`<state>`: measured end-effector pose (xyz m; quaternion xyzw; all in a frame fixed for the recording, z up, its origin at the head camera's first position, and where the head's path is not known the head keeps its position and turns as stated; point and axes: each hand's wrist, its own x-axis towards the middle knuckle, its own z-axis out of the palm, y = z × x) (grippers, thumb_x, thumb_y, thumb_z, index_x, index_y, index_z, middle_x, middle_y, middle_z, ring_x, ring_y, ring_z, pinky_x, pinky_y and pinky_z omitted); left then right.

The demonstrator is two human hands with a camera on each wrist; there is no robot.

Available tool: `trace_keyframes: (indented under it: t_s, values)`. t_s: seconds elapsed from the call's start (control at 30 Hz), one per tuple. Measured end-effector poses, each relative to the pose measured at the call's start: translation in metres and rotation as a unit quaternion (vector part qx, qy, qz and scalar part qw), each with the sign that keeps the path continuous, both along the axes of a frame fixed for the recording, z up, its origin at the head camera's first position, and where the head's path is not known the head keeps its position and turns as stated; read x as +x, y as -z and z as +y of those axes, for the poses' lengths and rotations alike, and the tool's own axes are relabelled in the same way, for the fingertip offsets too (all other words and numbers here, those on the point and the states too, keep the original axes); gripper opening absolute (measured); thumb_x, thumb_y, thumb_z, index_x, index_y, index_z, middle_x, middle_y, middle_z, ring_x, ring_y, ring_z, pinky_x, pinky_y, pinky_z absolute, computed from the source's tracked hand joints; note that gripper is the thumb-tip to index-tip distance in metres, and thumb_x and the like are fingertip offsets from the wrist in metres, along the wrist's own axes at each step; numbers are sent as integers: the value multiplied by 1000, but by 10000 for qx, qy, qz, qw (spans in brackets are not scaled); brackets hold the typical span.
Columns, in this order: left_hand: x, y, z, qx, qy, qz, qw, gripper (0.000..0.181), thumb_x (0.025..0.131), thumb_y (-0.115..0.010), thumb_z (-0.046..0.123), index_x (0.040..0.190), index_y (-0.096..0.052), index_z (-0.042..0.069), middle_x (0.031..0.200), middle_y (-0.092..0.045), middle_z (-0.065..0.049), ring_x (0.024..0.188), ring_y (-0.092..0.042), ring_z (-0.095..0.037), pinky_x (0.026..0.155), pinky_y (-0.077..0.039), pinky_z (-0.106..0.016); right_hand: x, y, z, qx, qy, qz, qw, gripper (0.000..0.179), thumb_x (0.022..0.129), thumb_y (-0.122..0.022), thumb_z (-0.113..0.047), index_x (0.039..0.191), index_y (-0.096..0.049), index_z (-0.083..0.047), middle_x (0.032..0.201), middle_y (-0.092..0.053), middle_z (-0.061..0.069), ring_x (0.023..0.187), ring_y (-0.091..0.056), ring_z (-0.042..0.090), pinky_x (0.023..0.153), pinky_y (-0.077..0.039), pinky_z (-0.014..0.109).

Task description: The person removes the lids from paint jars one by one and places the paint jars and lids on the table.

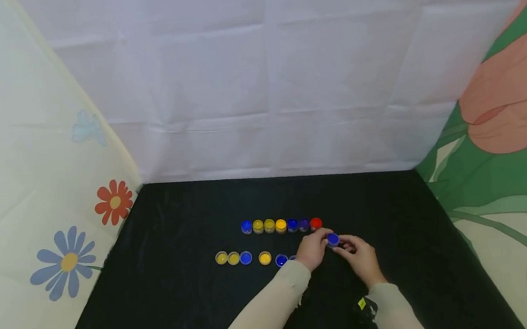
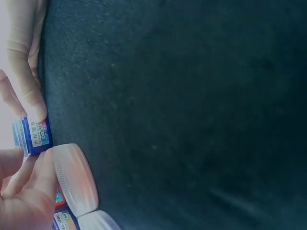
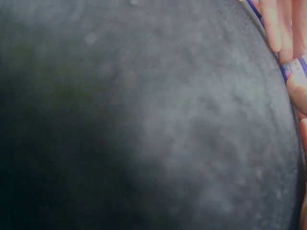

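Observation:
A small blue paint jar [image 1: 332,240] is between my two hands, at the right of the rows of jars. My left hand [image 1: 312,251] pinches it from the left, just in front of the red paint jar [image 1: 316,223]. From the right, my right hand [image 1: 362,261] holds the same jar with thumb and fingers. The left wrist view shows the blue jar [image 2: 39,134] with its printed label and a ribbed clear rim, fingers of both hands touching it. In the right wrist view, only part of the jar [image 3: 292,68] shows between fingers at the edge.
Behind my hands runs a row of yellow, blue and red jars, including an orange-yellow jar [image 1: 281,226]. A looser front row includes a yellow jar [image 1: 265,258] and a blue jar [image 1: 281,260]; my left hand partly covers its right end. Black cloth [image 1: 187,309] covers the table.

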<state>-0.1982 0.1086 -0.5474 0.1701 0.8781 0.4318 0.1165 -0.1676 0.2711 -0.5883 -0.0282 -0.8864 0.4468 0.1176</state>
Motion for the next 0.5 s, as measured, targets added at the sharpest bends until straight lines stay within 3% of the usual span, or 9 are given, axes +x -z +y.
trace_keyframes:
  t_s: [0.37,0.5]
  values:
    - [-1,1,-3,87,153,-112,9998,22,105,-55,13,126,-60,16,123,-69,-3,103,-65,-10,93,-53,-31,1,1,0,16,51,-25,10000,27,86,-81,-6,110,-73,0,105,-71,16,86,-64,23,74,-51,23]
    - [-1,-2,-4,2,237,11,9997,30,105,-54,11,134,-58,17,128,-68,-5,112,-65,-13,98,-52,-32,1,0,0,15,75,-79,9999,27,86,-81,-7,111,-72,0,105,-70,16,87,-64,24,75,-51,24]
